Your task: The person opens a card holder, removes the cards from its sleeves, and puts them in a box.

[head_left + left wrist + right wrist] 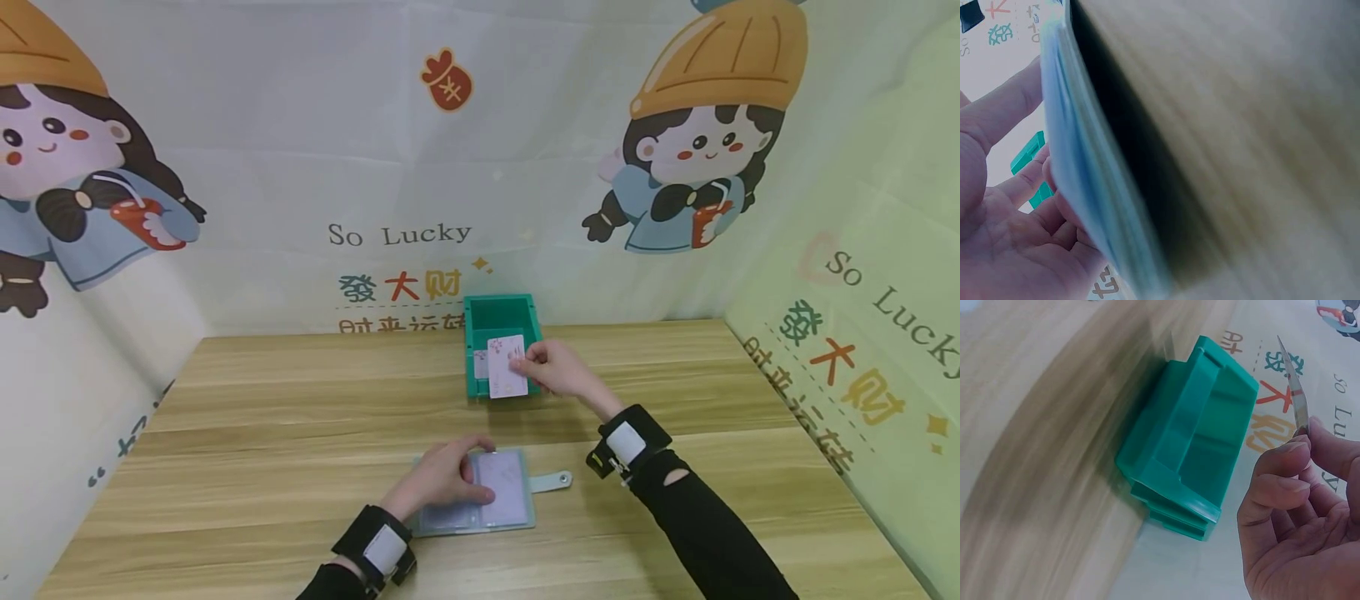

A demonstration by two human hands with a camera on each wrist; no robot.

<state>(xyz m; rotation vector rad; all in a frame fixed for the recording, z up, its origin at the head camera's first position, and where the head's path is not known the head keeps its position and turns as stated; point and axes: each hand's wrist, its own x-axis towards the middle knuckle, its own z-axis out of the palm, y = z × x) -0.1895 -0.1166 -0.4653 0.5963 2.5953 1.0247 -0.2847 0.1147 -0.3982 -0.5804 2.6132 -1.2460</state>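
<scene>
— Pressing down at the lower centre of the head view, the left hand [442, 477] is lying flat with straight fingers on the open card holder [501, 493], which is resting on the tabletop [262, 433]. Is it gripping anything?

— No, it is only pinning the holder's clear sleeves; the snap tab [553, 480] is sticking out to the right. Higher up, the right hand [555, 368] is pinching a white card [506, 367] between thumb and fingertips, just in front of the green bin [501, 321] standing near the printed backdrop [397, 233].

— And in the right wrist view?

— The card [1294, 384] is showing edge-on above the thumb, apart from the bin [1191, 437]. I am judging that handling it well means keeping that light pinch near one edge and keeping the holder pinned flat, so the sleeves are not shifting.
</scene>
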